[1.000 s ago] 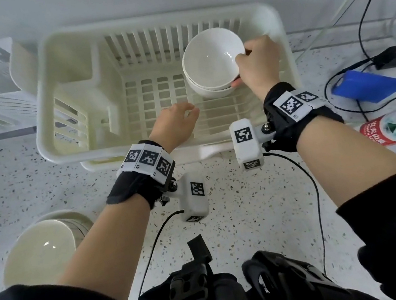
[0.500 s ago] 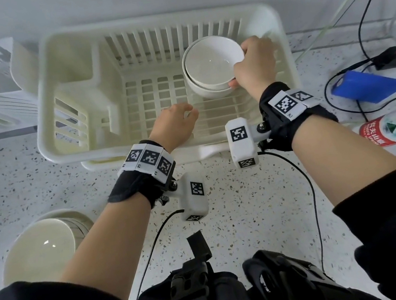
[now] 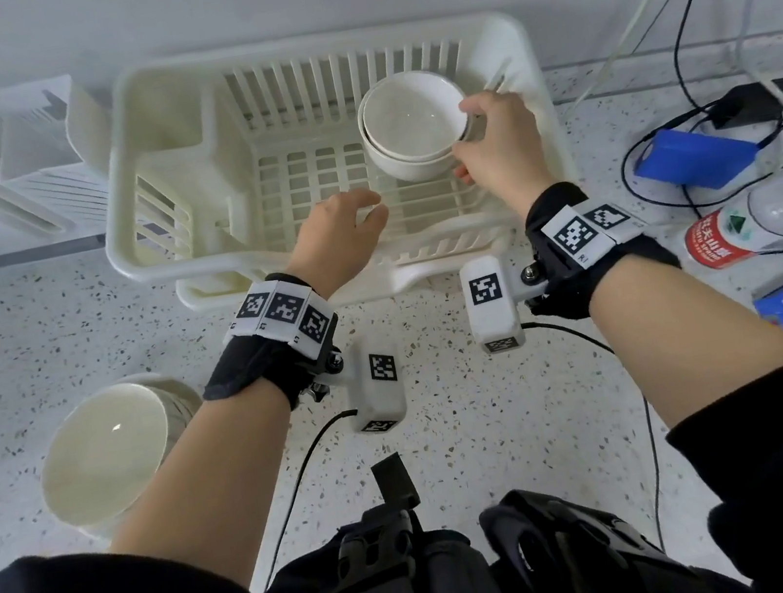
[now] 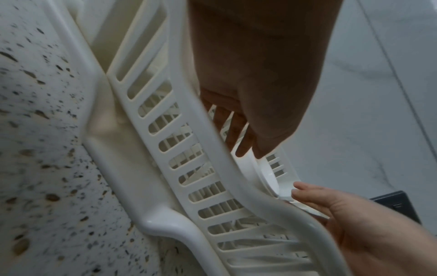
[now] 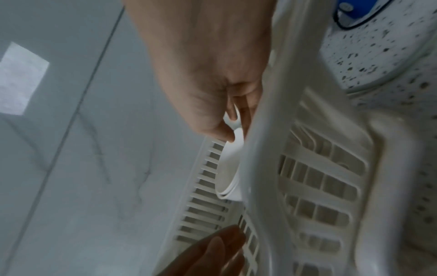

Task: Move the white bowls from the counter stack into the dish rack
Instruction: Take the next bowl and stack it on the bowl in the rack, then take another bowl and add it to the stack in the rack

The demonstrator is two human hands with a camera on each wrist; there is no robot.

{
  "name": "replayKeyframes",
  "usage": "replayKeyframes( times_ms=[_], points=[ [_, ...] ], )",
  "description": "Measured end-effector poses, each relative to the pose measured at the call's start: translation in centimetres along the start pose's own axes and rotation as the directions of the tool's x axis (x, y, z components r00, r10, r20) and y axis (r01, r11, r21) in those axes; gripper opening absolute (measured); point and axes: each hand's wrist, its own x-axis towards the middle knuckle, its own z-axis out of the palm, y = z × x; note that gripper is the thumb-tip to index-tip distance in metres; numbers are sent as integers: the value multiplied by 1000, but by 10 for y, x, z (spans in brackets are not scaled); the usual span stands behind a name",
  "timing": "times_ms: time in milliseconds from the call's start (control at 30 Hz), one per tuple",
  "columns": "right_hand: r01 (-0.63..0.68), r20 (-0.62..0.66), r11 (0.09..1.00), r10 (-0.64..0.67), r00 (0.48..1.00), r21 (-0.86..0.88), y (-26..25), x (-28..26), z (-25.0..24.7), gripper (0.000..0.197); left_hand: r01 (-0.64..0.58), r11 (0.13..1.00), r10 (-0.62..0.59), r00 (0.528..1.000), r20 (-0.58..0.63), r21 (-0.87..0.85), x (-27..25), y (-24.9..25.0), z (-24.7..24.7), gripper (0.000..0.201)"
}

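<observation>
Two white bowls sit nested in the back right of the cream dish rack (image 3: 125,184). My right hand (image 3: 469,137) pinches the right rim of the top bowl (image 3: 412,118), thumb inside and fingers outside; the lower bowl (image 3: 402,169) shows beneath it. The right wrist view shows the same pinch by the right hand (image 5: 232,128) on the bowl (image 5: 230,168). My left hand (image 3: 338,233) hovers over the rack's front rim, fingers relaxed, holding nothing; its fingers (image 4: 246,142) hang inside the rack. A stack of white bowls (image 3: 101,450) stands on the counter at the lower left.
A white folded rack (image 3: 15,166) leans at the back left. A blue box (image 3: 694,163), cables and a red-labelled bottle (image 3: 724,238) crowd the right side. The speckled counter (image 3: 449,415) lies between the rack and me.
My right hand has lowered the top bowl into the bowl beneath it, and its tilt has levelled. The left hand has barely moved.
</observation>
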Motion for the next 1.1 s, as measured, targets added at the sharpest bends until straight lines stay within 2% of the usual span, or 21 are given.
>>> replayKeyframes(
  times_ms=[200,400,600,767,833,933,1000,1100],
  points=[
    [131,-72,973,-119,990,192,-19,-72,-8,21,-46,998,42,992,-118,-35,-47,1,-6,38],
    [300,-138,913,-271,953,276,-47,-140,-2,18,-74,991,45,971,-236,-112,-102,-12,-16,36],
    [298,38,902,-325,945,314,-75,-197,35,16,-41,981,-20,951,-309,-191,-154,-56,-31,33],
    [237,316,948,-296,901,210,-104,-237,90,19,20,977,-99,922,-374,-211,-202,-109,-60,32],
    [212,415,967,-251,874,137,-115,-251,113,28,41,969,-139,904,-403,-242,-217,-133,-72,31],
    [165,456,985,-173,873,58,-130,-270,141,41,87,954,-210,874,-438,-286,-234,-169,-87,32],
    [137,449,990,-132,884,20,-137,-278,154,38,118,950,-241,864,-442,-289,-242,-191,-93,33],
    [104,426,994,-85,900,-20,-145,-284,169,27,188,951,-273,884,-380,-246,-250,-217,-94,36]
  ],
)
